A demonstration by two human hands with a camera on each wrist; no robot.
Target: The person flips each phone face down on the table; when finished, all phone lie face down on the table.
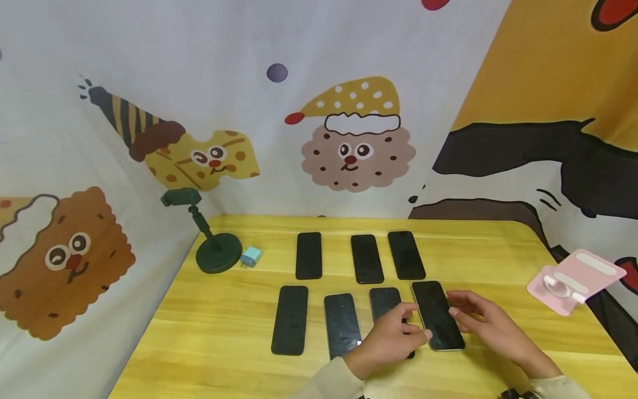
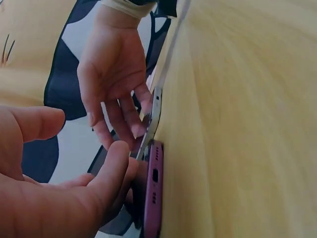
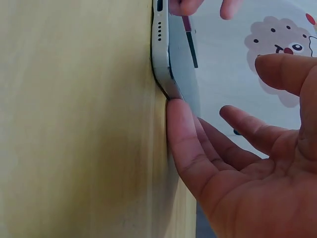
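A black-screened phone with a silvery edge lies face up at the right end of the front row. My right hand is at its right side; in the right wrist view a fingertip meets the phone's lower corner, and the other fingers are spread loosely. On the other side, my left hand has thumb and index finger apart near the phone's left edge. That hand partly covers a purple-edged phone. Left of it lies another dark phone, its lower end overlapped by the left wrist.
One more phone lies at the front row's left end. Three phones, including a middle one, form the back row. A dark green stand and a blue charger plug are at left, a pink folding stand at right. Patterned cloth hangs behind.
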